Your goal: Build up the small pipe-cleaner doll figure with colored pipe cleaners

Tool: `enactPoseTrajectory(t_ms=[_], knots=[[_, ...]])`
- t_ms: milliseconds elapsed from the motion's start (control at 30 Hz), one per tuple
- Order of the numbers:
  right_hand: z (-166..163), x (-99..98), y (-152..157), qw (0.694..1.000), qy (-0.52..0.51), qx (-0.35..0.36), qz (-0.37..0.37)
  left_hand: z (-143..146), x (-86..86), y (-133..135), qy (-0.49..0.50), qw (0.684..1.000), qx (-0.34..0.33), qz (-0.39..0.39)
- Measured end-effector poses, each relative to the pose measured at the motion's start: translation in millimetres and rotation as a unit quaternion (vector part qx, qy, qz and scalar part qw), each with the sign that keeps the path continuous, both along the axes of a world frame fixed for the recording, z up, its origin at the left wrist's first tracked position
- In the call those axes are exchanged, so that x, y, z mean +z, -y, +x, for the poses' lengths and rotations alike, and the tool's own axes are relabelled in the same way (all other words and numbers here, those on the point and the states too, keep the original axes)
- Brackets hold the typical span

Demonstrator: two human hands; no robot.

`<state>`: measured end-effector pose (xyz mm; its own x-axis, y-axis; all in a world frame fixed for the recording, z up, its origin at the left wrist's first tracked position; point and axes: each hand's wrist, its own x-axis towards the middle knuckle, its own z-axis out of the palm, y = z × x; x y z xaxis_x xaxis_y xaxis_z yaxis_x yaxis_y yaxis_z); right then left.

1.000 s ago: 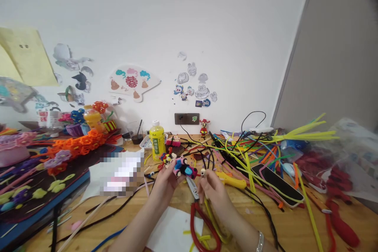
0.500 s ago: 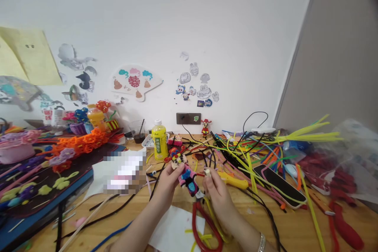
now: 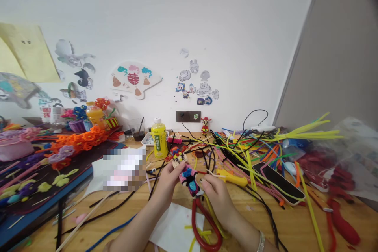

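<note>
My left hand [image 3: 171,179] is closed around a small doll [image 3: 189,179] made of fuzzy pipe cleaners, with a cream face, a red hat and a pink, blue and black body. It is held tilted above the table. My right hand [image 3: 215,193] is pinched at the doll's lower right side. A short pale pipe cleaner piece [image 3: 212,173] shows above its fingers; the fingertips are partly hidden. Below the doll, scissors [image 3: 194,220] with red handles lie over a white paper sheet [image 3: 168,226] and some yellow scraps.
A yellow bottle [image 3: 159,139] stands behind the doll. To the right are a yellow-handled tool [image 3: 236,180], a black phone-like slab [image 3: 279,183] and many loose pipe cleaners [image 3: 307,130]. A finished red figure [image 3: 205,126] stands by the wall. Orange pipe-cleaner flowers [image 3: 82,141] lie left.
My right hand has turned and moved slightly left and down, closer to the doll's lower body. The pale piece at its fingertips no longer points up. My left hand keeps hold of the doll.
</note>
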<state>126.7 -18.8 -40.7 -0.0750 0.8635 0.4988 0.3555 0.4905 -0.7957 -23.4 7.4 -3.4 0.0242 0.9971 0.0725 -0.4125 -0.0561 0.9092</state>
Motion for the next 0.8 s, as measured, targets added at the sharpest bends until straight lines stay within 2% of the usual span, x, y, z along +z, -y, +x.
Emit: enactPoseTrajectory(t_ms=[800], knots=[[-3.9,5.6,4.7,1.0,0.027,-0.008,-0.004,1.5,2.4,1.8,-0.007,1.0,0.0,-0.012]])
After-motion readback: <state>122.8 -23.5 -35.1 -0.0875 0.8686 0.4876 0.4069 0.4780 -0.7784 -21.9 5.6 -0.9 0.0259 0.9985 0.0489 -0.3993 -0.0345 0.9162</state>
